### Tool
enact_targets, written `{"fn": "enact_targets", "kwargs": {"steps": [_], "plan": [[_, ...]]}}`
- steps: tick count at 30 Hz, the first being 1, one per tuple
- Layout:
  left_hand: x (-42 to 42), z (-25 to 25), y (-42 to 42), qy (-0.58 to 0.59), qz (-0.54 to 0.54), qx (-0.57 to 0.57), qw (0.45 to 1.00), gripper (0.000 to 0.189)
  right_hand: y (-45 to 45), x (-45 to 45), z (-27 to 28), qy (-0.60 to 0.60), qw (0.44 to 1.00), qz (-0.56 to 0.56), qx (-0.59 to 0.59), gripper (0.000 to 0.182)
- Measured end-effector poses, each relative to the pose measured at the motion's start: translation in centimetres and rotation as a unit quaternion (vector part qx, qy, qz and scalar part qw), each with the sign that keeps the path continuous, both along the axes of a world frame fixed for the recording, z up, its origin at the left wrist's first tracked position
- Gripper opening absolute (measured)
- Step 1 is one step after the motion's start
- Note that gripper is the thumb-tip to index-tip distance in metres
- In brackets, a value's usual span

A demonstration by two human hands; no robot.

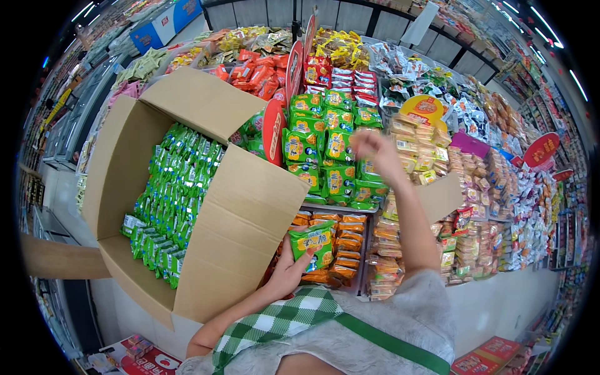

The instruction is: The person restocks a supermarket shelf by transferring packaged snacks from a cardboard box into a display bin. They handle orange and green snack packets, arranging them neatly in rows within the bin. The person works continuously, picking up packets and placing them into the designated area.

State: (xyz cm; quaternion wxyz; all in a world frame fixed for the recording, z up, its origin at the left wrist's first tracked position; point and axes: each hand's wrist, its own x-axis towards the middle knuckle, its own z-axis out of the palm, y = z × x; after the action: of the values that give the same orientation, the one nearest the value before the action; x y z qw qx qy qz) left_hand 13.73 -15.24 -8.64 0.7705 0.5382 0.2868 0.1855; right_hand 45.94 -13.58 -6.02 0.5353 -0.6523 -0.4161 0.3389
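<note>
My left hand (288, 269) holds a green snack packet (315, 246), its printed face up, above a bin of orange-wrapped snack packets (349, 239). Blurred by motion, my right hand (377, 152) is over the right side of the stacked green snack packets (340, 145); whether its fingers hold anything is unclear. To my left, an opened cardboard box (243, 211) contains tightly packed rows of green packets (180, 187), many standing on edge. One box flap reaches close to my left hand, and another flap (201, 103) is folded out at the far side.
Red oval signs (273, 131) rise between the bins on the left of the green stack. Wafer-like packets (422, 145) and a loose cardboard piece (439, 197) lie to the right. Orange-red packets (262, 75) fill a bin behind. Chiller cabinets (77, 122) stand at far left.
</note>
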Motion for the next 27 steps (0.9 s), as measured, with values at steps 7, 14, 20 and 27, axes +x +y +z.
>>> {"fn": "enact_targets", "kwargs": {"steps": [7, 14, 20, 27], "plan": [[1.0, 0.8, -1.0, -0.053, -0.011, 0.044, 0.998, 0.067, -7.7, -11.8, 0.1, 0.087, 0.971, 0.213, -0.06, 0.038], [0.9, 2.6, -0.2, 0.044, -0.031, -0.02, 0.998, 0.038, -7.6, -10.2, -0.8, 0.159, 0.982, 0.088, 0.052, 0.03], [-1.5, -0.3, -1.5, 0.054, -0.071, -0.047, 0.995, 0.017, -6.1, -6.6, 0.3, 0.274, 0.94, -0.141, 0.146, 0.03], [-2.6, -1.1, -1.4, 0.055, -0.027, -0.014, 0.998, 0.017, -2.6, 4.8, -4.0, 0.156, 0.916, -0.347, 0.125, 0.031]]}}
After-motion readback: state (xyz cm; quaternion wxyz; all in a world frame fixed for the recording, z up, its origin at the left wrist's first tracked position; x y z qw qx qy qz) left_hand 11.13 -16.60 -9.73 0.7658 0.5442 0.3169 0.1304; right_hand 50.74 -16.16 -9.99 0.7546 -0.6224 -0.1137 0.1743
